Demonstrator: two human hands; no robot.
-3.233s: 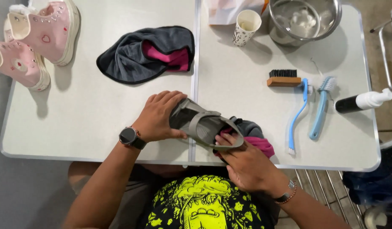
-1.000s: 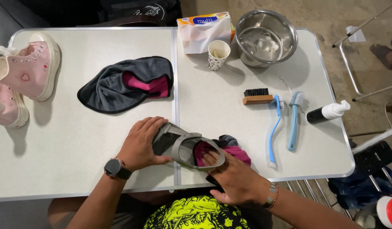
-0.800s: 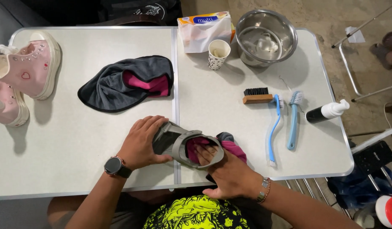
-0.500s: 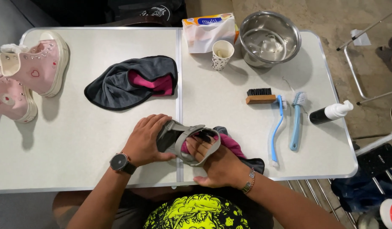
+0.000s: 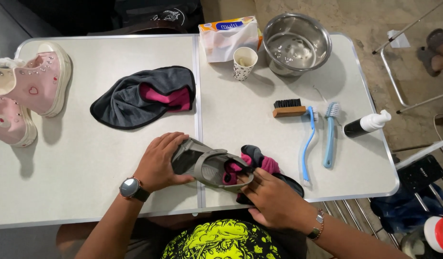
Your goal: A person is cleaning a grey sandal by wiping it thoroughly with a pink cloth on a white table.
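Grey strappy sandal lies gripped in our left hand on the worktop; our right hand presses a pink-and-grey cloth inside.

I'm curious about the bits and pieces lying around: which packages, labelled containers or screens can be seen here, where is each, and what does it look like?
Tissue pack: far edge of the table, left of the steel bowl; soft, white with an orange and blue top.
Paper cup: in front of the tissue pack; white, dark speckles.
Pump bottle: lying at the table's right edge; black body, white pump.
Smartwatch: on the left wrist; round, glowing pale screen.
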